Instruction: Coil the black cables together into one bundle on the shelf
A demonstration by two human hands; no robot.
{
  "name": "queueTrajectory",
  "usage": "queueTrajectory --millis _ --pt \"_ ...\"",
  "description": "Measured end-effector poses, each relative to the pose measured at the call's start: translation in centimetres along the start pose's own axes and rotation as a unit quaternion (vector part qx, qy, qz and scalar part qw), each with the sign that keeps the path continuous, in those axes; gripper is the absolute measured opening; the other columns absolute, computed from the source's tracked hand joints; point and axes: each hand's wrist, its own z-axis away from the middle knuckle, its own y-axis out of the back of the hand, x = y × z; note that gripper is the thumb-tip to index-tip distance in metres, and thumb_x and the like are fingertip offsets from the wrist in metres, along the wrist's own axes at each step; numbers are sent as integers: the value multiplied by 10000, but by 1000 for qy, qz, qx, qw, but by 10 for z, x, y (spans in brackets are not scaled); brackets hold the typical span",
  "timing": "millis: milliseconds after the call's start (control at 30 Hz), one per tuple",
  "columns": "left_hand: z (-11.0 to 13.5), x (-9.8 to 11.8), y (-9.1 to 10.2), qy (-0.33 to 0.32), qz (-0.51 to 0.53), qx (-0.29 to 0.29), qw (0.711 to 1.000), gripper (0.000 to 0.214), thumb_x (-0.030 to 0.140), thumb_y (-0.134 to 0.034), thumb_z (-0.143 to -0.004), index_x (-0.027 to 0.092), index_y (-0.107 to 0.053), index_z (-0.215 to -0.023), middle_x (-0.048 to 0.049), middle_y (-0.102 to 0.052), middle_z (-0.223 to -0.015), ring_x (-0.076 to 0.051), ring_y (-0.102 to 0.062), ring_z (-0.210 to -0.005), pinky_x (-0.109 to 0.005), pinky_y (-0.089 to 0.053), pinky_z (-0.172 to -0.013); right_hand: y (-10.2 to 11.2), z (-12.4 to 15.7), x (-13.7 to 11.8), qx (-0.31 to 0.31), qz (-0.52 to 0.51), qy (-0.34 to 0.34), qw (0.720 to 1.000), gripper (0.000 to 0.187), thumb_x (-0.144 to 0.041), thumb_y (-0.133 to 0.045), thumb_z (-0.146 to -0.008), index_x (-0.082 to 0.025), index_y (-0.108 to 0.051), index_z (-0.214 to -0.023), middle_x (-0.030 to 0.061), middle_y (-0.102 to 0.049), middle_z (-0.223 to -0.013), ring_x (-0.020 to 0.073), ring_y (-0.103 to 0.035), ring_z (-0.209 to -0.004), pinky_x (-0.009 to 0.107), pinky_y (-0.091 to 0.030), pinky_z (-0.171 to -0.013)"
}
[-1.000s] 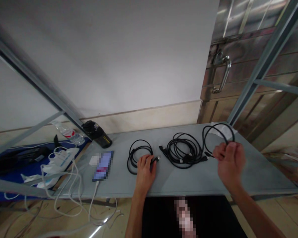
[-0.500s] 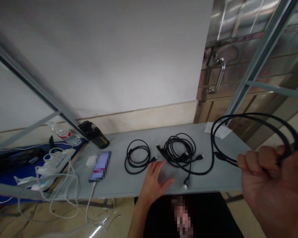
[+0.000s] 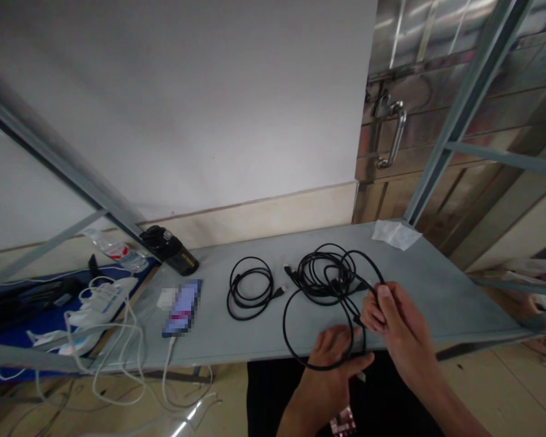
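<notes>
While both hands meet at the near edge of the desk (image 3: 437, 291), a black cable (image 3: 295, 340) hangs between them in one big loop. The right hand (image 3: 398, 331) is on the right and a little farther away, and its fingers (image 3: 378, 303) are pinched shut on the cable where two strands cross. The left hand (image 3: 334, 364) is nearer and lower, just left of the right hand. Its fingers are curled around the bottom of the loop, but I cannot tell how tight they hold it. From the pinch, the loop swings out to the left and comes back low to the left hand, so most of the loop lies left of both hands. The loop stands more upright than flat, with its lower part hanging past the near edge of the desk. Up from the pinch, the cable runs far and left into a bundle of black cables (image 3: 327, 273) lying on the desk, and it looks joined with or laid over that bundle. A smaller coiled cable (image 3: 250, 288) lies flat, farther left and apart from the hands. A phone (image 3: 182, 306) lies even farther left. The right hand is the one closer to the bundle.
</notes>
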Motion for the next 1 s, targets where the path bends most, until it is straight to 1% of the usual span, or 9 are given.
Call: queueTrajectory --millis 200,333,500,600,700,767,833,933,1000 --pt "6 1 -11 3 77 30 997 511 -30 -697 -942 344 -832 -1264 -34 -753 -1456 -262 -625 -1435 -442 -547 -1219 16 -10 9 -38 134 15 990 508 -718 -593 -1079 -253 -584 -874 -14 -598 -717 158 -563 -652 301 -490 -630" --pt "17 2 8 53 168 47 983 586 -137 -595 -855 316 -873 -1102 -53 -708 -1490 -261 -594 -1470 -424 -541 -1218 40 -18 11 -28 165 35 985 465 -680 -571 -1104 -251 -662 -948 13 -683 -775 181 -644 -716 328 -544 -731" --pt "37 5 30 145 297 71 941 407 -67 -539 -890 237 -799 -817 -82 -674 -1506 -267 -666 -1378 -434 -553 -1173 67 -27 14 17 80 27 996 428 -666 -694 -1041 -252 -660 -938 30 -673 -862 201 -671 -801 337 -608 -731" --pt "49 6 16 187 319 74 926 340 36 -548 -998 245 -805 -924 -109 -734 -1355 -240 -735 -1230 -395 -591 -1094 68 -28 10 48 30 30 998 422 -636 -761 -1004 -251 -643 -882 15 -614 -827 182 -636 -777 294 -596 -662" --pt "60 6 -15 221 304 69 924 191 184 -678 -1024 266 -820 -1122 -137 -730 -1386 -274 -733 -1255 -409 -600 -1098 62 -26 8 62 0 34 997 407 -608 -793 -986 -249 -647 -860 14 -592 -819 177 -620 -752 290 -595 -638" --pt "67 5 -38 214 292 53 931 368 231 -776 -972 289 -783 -1336 -158 -694 -1492 -308 -718 -1313 -433 -606 -1113 60 -23 9 54 0 35 998 392 -605 -783 -995 -249 -665 -881 22 -608 -833 186 -634 -765 307 -611 -662" --pt "73 3 -55 208 279 45 936 496 232 -751 -983 302 -722 -1473 -166 -715 -1473 -287 -773 -1186 -419 -648 -1036 61 -22 11 35 11 30 999 372 -605 -751 -1021 -252 -680 -927 26 -633 -852 193 -655 -785 322 -622 -695" --pt "76 -1 -64 238 250 56 937 450 212 -643 -1048 320 -726 -1476 -132 -791 -1304 -238 -801 -993 -388 -675 -948 67 -20 14 -1 22 22 1000 357 -597 -707 -1057 -253 -679 -967 27 -660 -871 196 -681 -789 339 -626 -720" --pt "76 -4 -61 249 232 70 938 439 196 -671 -1028 335 -753 -1437 -121 -794 -1304 -262 -793 -1123 -417 -658 -1033 70 -20 15 -14 25 20 999 363 -598 -690 -1067 -249 -675 -969 28 -670 -866 195 -688 -765 344 -623 -711"
